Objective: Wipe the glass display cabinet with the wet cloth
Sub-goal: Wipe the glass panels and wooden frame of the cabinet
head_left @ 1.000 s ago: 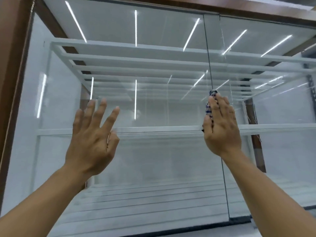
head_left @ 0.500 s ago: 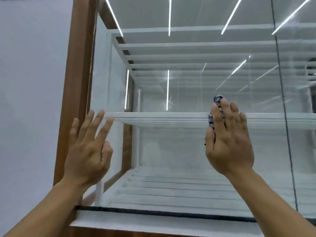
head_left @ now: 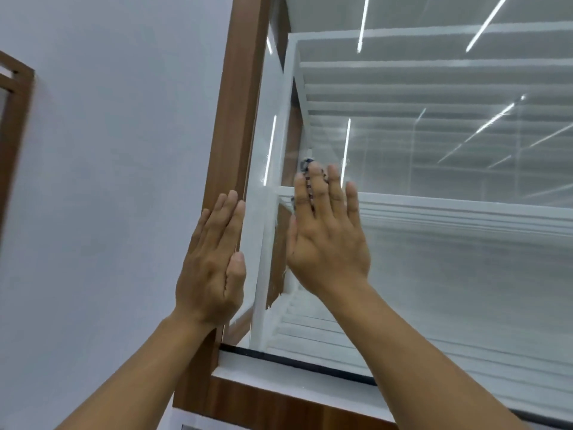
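Note:
The glass display cabinet [head_left: 449, 268] fills the right of the view, with white slatted shelves behind its front pane and a brown wooden frame [head_left: 235, 119] on its left side. My right hand [head_left: 325, 240] lies flat against the glass near the left edge, pressing a blue-and-white checked cloth [head_left: 305, 169] under its fingers; only a bit of cloth shows above and between the fingertips. My left hand [head_left: 214, 262] rests flat on the wooden frame, fingers together, holding nothing.
A plain grey wall [head_left: 108, 181] lies left of the cabinet, with part of another brown frame [head_left: 15, 125] at the far left. A white ledge and wooden base [head_left: 294, 395] run below the glass. Ceiling light strips reflect in the pane.
My right hand has slid the cloth leftward across the glass to the pane's left edge. My left hand has moved from the glass onto the wooden frame, fingers now closed together.

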A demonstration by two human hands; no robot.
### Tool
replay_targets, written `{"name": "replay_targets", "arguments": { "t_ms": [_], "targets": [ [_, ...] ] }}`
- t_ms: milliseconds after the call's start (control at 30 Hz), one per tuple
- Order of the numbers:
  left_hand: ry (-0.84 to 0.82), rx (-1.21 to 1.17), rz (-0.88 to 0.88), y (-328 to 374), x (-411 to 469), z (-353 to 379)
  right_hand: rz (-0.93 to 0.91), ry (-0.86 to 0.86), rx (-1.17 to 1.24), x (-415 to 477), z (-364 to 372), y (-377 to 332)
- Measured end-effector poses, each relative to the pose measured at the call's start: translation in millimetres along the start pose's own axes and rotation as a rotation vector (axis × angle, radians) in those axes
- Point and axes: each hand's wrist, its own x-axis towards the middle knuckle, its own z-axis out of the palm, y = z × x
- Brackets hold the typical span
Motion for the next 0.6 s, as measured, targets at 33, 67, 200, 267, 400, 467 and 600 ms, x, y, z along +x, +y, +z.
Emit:
{"name": "replay_targets", "arguments": {
  "t_ms": [33, 67, 200, 267, 400, 467, 600],
  "targets": [
    [0.013, -0.024, 0.004, 0, 0, 0, -0.016, -0.012, 0.011, 3, 5, -12],
    [0.023, -0.048, 0.010, -1, 0, 0, -0.030, -0.024, 0.027, 5, 9, -25],
    [0.041, -0.115, 0.007, -5, -1, -2, -0.077, -0.100, 0.079, -14, 23, -67],
    [0.025, -0.110, -0.011, -4, 0, -3, -0.105, -0.116, 0.064, -32, 27, -73],
    [-0.061, 0.038, -0.041, 2, -4, -4, -0.110, -0.059, 0.058, -55, 19, -54],
    [-0.088, 0.107, -0.060, 12, -12, -2, -0.100, -0.028, 0.033, -65, 11, -34],
    [-0.152, 0.176, 0.018, 45, -30, 17, -0.059, -0.016, -0.003, -84, -11, 19]
  ]
}}
